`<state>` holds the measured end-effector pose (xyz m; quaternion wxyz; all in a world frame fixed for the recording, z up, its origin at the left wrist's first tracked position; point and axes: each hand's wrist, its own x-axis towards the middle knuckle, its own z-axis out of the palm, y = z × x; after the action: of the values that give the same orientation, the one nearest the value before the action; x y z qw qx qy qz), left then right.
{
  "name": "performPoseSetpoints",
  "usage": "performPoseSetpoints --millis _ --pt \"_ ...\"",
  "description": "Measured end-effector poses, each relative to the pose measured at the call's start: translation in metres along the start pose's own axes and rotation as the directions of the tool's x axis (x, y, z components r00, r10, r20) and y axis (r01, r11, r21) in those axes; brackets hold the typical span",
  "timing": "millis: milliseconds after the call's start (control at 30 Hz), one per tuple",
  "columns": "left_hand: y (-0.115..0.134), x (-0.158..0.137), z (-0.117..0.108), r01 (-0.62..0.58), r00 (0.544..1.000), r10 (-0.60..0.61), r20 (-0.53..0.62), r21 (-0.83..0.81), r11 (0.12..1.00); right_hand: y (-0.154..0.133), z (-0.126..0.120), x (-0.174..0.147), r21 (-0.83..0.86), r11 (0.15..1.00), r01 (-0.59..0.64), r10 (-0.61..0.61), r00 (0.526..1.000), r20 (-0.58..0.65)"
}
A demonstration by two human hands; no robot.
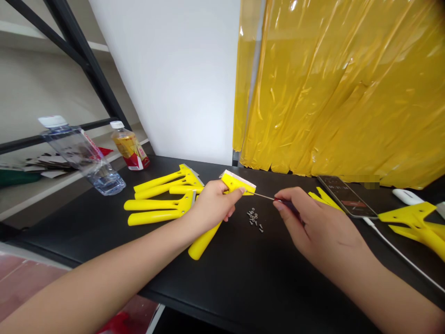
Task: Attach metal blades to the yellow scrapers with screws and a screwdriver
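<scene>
My left hand is closed around a yellow scraper with a metal blade along its head; its handle points down toward me. In my right hand is a screwdriver with a thin shaft and a dark handle. Its tip meets the scraper head near my left thumb; whether it sits in a screw is too small to tell. Just below the shaft lies a small pile of screws and nuts on the black table. Several yellow scrapers with metal blades rest left of my left hand.
At the right are a phone with a white cable and yellow scraper parts. A large clear bottle and a smaller drink bottle stand at the left by a shelf. A yellow plastic curtain hangs behind the table.
</scene>
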<state>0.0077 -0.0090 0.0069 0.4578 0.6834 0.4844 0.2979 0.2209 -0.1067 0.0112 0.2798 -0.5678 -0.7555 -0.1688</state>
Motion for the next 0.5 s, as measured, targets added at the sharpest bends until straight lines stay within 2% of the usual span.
performPoseSetpoints --millis 133,200,233,300,367,433,500 --pt "-0.001 0.001 0.0 -0.003 1.0 0.003 0.019 -0.01 1.0 -0.003 0.002 -0.002 0.024 0.996 -0.089 0.089 0.996 -0.008" --pt "-0.003 0.002 0.001 -0.009 1.0 0.011 0.026 -0.068 0.998 -0.005 0.002 -0.001 0.155 0.968 -0.199 0.198 0.98 0.02" --pt "-0.003 0.002 0.001 -0.006 1.0 0.009 0.026 -0.114 0.994 -0.006 0.003 0.0 0.271 0.928 -0.255 0.251 0.967 0.048" --pt "-0.002 0.002 0.002 0.009 1.0 -0.005 0.02 -0.212 0.977 -0.004 0.004 0.003 0.518 0.791 -0.326 0.333 0.939 0.084" --pt "0.0 0.002 0.003 0.034 0.999 -0.03 0.02 -0.288 0.957 0.002 0.006 0.007 0.656 0.691 -0.303 0.383 0.924 0.023" --pt "0.002 0.001 0.004 0.052 0.999 -0.049 0.018 -0.335 0.941 0.012 0.01 0.01 0.653 0.719 -0.239 0.396 0.913 -0.102" --pt "0.004 0.001 0.004 0.043 0.999 -0.046 0.003 -0.377 0.925 0.023 0.017 0.011 0.565 0.797 -0.212 0.342 0.93 -0.134"
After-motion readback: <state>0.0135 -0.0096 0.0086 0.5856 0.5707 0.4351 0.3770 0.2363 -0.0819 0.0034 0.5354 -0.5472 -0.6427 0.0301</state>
